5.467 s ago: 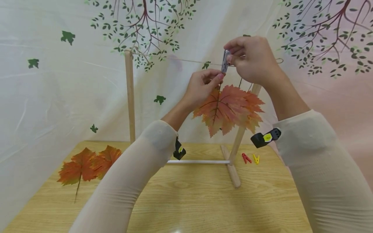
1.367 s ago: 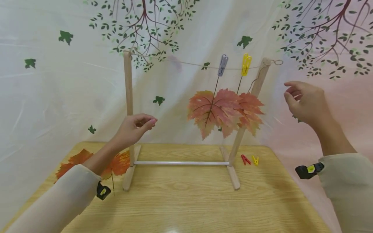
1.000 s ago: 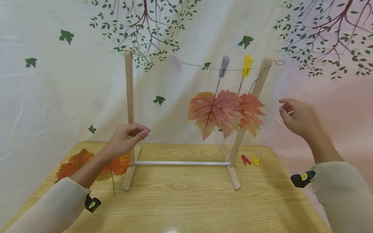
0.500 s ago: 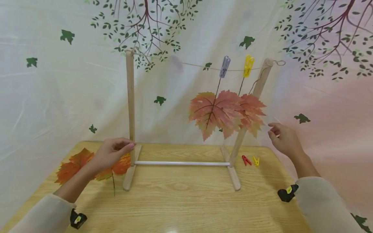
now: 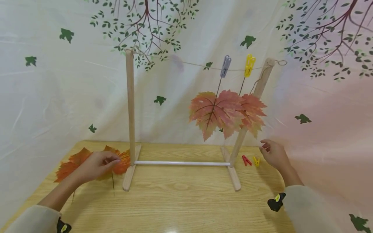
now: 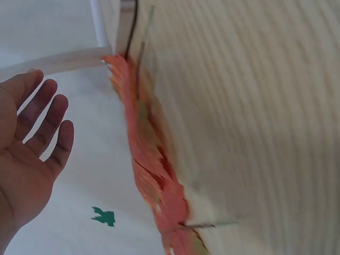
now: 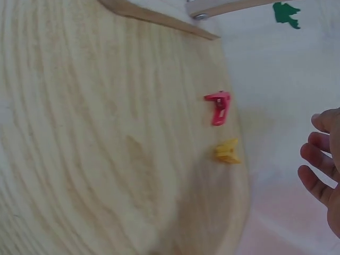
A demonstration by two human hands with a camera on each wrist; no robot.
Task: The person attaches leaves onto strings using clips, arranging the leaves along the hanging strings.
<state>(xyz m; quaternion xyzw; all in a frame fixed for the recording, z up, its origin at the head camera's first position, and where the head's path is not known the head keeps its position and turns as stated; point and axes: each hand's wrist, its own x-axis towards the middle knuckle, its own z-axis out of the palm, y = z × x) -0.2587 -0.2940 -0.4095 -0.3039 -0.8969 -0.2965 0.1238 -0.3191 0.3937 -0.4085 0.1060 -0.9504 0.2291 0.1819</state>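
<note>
A person's two bare hands reach over a wooden table (image 5: 180, 207), both holding nothing. The left hand (image 5: 94, 166) is above two orange-red artificial leaves (image 5: 123, 163) lying at the table's left side; seen from the head, it covers part of them, with its fingertips in front of the right-hand leaf. From the left wrist, those fingers are loosely bent, with narrow gaps between them, and stand clear of the foliage. The right hand (image 5: 274, 156) is at the table's right side, fingers gently curved and slightly parted, its tips just to the right of a small yellow clothespin (image 5: 256, 161). A red clothespin (image 5: 246, 160) lies close by, on the far side of the yellow one from the hand. The right wrist view shows a gap between these fingers and both pins. Between the hands stands a frame with two wooden posts (image 5: 130, 106) joined low down by a white rod (image 5: 180, 163). A string (image 5: 192, 64) runs between the post tops. Near its right end, a grey clothespin (image 5: 225, 66) and another yellow clip (image 5: 249, 65) each hold a hanging reddish leaf by its stem, the front one (image 5: 214, 110) partly overlapping its neighbour (image 5: 253, 111).
</note>
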